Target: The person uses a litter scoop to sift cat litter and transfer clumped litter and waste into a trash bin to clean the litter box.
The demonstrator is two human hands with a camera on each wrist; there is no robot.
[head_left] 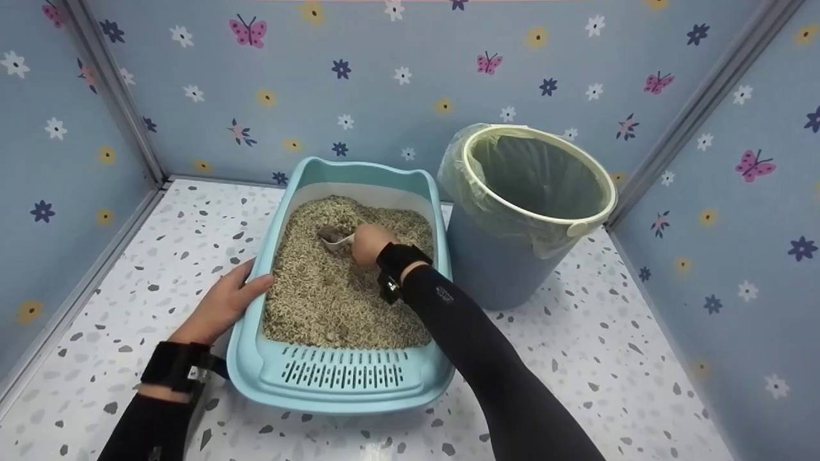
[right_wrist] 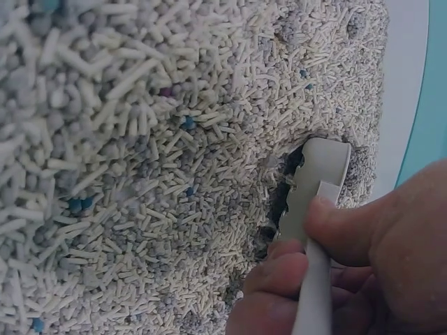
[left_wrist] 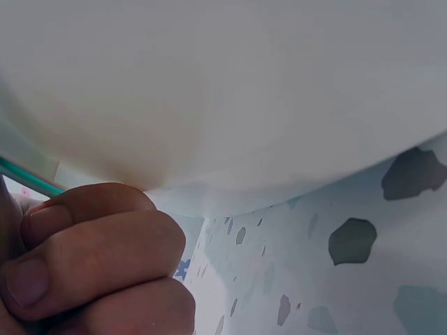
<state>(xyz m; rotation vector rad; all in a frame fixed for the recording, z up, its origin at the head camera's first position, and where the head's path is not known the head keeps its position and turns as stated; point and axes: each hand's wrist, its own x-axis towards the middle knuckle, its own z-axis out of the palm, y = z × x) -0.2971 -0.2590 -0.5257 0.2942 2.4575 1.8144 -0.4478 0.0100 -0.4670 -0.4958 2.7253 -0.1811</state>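
Observation:
A light blue litter box point(head_left: 359, 402) holds a bed of pellet litter point(head_left: 333, 301). My right hand point(head_left: 373, 243) grips a white litter scoop point(head_left: 338, 242), and the scoop's head lies in the litter toward the far side. In the right wrist view, the thumb presses along the scoop's handle point(right_wrist: 316, 293) and the fingers curl round it. A dark clump point(head_left: 331, 233) sits at the scoop in the head view. My left hand point(head_left: 224, 301) holds the box's left rim, its thumb over the top; curled fingers point(left_wrist: 105, 244) show below in the left wrist view.
A tall blue-grey bin point(head_left: 493, 275) with a clear liner bag point(head_left: 458, 169) and a pale rim ring stands right beside the box. Flowered blue panels point(head_left: 384, 115) enclose the speckled white floor point(head_left: 173, 256) at the back and both sides.

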